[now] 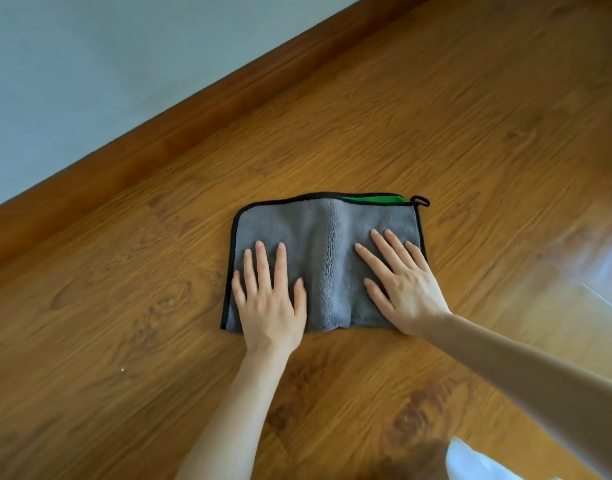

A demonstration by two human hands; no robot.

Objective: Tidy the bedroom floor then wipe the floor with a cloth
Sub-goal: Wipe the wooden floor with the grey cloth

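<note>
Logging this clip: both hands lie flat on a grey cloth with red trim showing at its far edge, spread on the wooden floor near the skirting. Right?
Not quite: the strip at the far edge of the grey cloth is green, not red, as the head view shows. The left hand and right hand do lie flat on it, on the wooden floor near the skirting.

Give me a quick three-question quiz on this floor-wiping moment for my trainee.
1. True or false: both hands lie flat on the grey cloth.
2. Which colour shows at the cloth's folded far edge? A) red B) green C) yellow
3. What runs along the foot of the wall beyond the cloth?

Key
1. True: left hand and right hand press it with straight fingers.
2. B, a green strip.
3. A wooden skirting board, meeting the wooden floor.
</note>
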